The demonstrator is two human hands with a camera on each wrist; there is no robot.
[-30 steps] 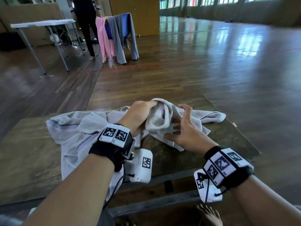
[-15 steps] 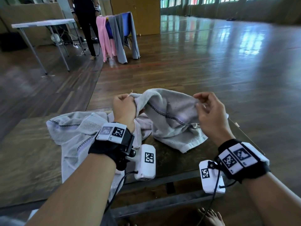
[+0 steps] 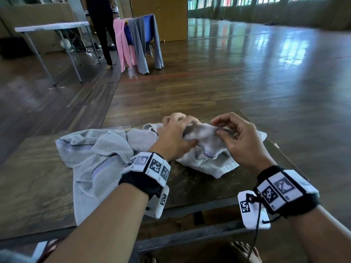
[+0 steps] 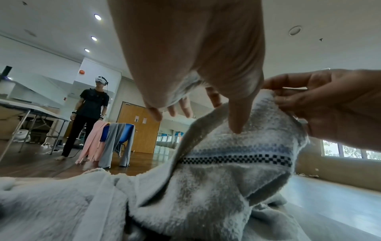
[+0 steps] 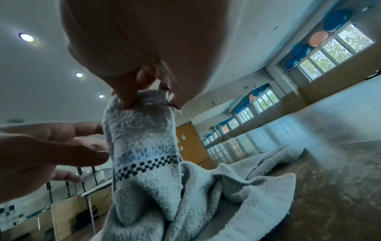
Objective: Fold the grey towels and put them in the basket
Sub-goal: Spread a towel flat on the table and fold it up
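A grey towel [image 3: 206, 149] with a black checked stripe lies bunched at the back right of the wooden table [image 3: 38, 186], its upper part lifted. My left hand [image 3: 182, 130] holds a fold of it between thumb and fingers. My right hand [image 3: 222, 128] pinches the top edge close beside the left; the right wrist view shows this pinch [image 5: 144, 97] above the stripe [image 5: 144, 166]. A second grey towel [image 3: 95, 158] lies crumpled to the left and hangs over the table's front edge. No basket is in view.
Beyond the table is open wooden floor. A chair draped with pink and grey cloths [image 3: 138, 44] stands at the back, with a person in black [image 3: 102, 25] and a folding table [image 3: 53, 27] beside it. My bare foot [image 3: 245, 251] shows under the table.
Half a second ago my hands held the towel spread wide and raised. They have come down and together, and the towel is bunched between them.
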